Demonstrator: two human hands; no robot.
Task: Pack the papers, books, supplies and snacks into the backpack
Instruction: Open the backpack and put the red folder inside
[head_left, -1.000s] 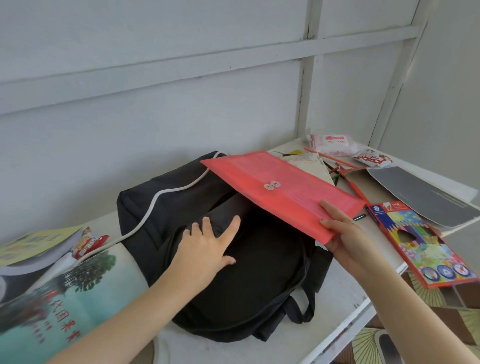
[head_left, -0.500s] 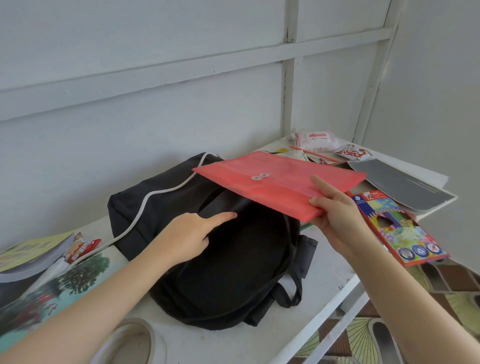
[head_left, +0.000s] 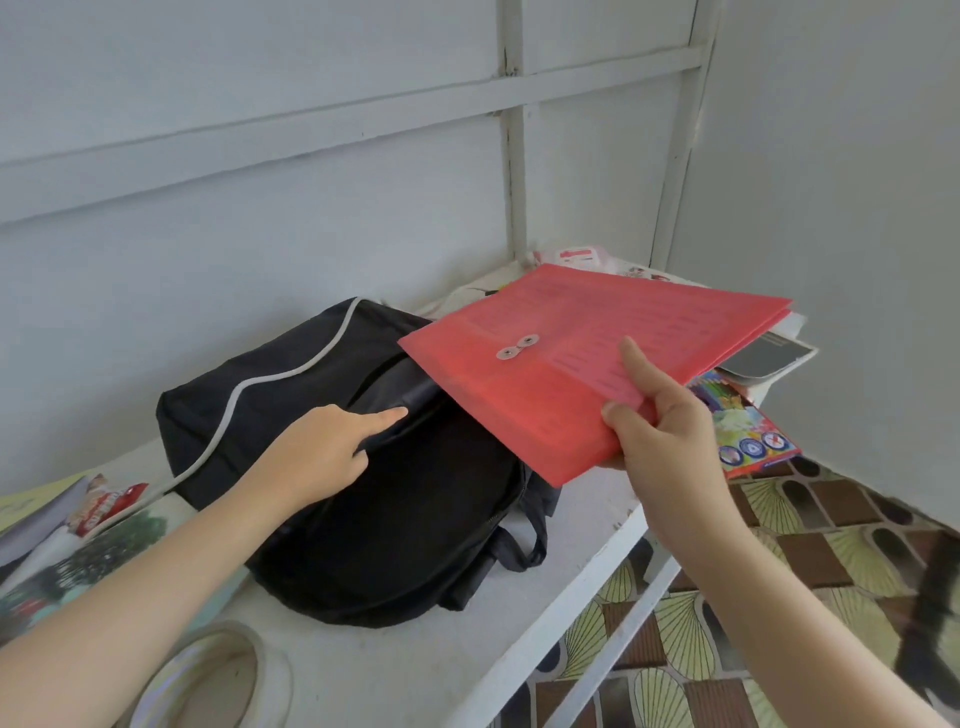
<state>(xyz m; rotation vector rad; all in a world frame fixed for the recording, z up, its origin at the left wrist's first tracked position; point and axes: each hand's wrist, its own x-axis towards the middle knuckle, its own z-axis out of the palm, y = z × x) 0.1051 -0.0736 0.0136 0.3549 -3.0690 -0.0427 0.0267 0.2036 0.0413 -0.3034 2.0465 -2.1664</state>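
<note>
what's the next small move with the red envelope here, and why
Probably tilt the red envelope down and slide its left corner into the backpack opening. The right hand pinches its near edge, that corner hangs over the dark gap, and the left hand lies at the gap's edge.

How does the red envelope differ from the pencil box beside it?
The red envelope is in the air, tilted, pinched at its near edge by the right hand, one corner over the backpack; the pencil box lies flat on the table. The envelope is plain red with two button ties; the pencil box is printed in many colours. The envelope looks larger. Both are flat; neither is in the backpack yet.
</note>
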